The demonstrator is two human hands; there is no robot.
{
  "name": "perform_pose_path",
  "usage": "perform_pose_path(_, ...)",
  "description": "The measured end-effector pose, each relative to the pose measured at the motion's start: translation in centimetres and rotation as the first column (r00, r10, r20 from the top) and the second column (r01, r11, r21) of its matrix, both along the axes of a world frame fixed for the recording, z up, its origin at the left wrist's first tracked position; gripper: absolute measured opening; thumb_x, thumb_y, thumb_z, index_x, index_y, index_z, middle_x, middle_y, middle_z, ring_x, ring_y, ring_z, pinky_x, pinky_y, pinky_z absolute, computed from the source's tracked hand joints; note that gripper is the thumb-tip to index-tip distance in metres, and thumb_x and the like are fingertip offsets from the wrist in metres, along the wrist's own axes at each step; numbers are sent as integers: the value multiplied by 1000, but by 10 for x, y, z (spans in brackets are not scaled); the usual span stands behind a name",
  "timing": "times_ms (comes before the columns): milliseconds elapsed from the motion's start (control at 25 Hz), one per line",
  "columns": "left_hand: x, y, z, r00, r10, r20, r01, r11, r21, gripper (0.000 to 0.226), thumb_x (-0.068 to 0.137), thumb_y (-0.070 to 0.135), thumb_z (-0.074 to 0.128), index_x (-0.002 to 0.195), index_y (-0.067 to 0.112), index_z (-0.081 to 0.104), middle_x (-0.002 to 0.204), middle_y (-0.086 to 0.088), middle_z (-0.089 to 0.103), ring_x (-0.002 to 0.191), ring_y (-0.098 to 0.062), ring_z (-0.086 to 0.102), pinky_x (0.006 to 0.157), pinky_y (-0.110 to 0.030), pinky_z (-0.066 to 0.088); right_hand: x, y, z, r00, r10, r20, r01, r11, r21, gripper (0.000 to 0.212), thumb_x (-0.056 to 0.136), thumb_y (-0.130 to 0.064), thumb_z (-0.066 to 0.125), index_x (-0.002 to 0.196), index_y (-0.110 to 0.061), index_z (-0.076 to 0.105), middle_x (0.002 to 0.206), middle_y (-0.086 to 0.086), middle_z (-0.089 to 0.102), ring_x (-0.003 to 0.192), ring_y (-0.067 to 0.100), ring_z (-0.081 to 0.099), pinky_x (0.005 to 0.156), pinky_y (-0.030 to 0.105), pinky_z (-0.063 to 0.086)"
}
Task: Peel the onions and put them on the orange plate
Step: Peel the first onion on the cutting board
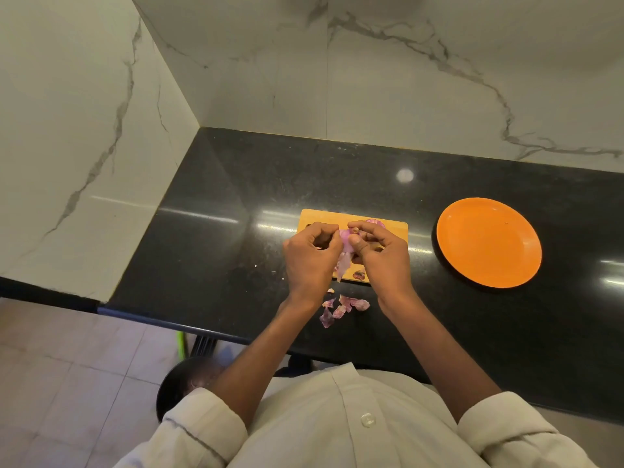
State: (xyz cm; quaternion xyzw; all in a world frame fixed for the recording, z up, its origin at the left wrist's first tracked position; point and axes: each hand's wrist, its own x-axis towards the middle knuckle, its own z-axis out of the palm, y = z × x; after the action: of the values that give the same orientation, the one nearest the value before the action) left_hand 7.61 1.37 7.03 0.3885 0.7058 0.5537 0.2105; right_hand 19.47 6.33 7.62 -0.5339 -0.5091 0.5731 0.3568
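Both hands meet over the wooden cutting board [317,216]. The right hand [380,255] grips a small purple onion [347,238] between thumb and curled fingers, while the left hand [312,253] pinches a strip of skin [342,265] that hangs down from the onion. Behind the right fingers, another onion piece [375,222] lies on the board. Just below the grip, loose peels [341,307] litter the black counter [236,197]. Well to the right of the grip sits the orange plate [489,242].
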Motion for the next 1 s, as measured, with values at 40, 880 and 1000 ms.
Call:
perform_pose_path(40,-1,0,0,995,27,92,-27,1000,-3,4,94,11,78,93,10,82,80,1,78,75,-21,76,72,-44,64,0,0,0,999,-5,-39,3,999,-33,24,100,-11,70,118,-23,78,105,2,78,97,18,77,84,43,66)
perform_pose_path(880,-10,0,-4,582,74,810,56,990,-131,19,103,12,69,113,-3,73,101,-21,79,91,-28,78,89,-36,66,12,4,3,963,26,-268,-66,988,-141,28,100,-1,64,121,-14,77,119,-4,77,114,15,73,91,32,63)
perform_pose_path(1000,-9,-1,0,389,87,917,51,992,-116,10,104,6,64,108,0,71,94,-16,77,81,-20,77,78,-28,66,13,7,-2,834,-194,-517,-80,884,-461,27,103,-1,57,126,-7,72,131,18,70,112,28,74,91,36,64)
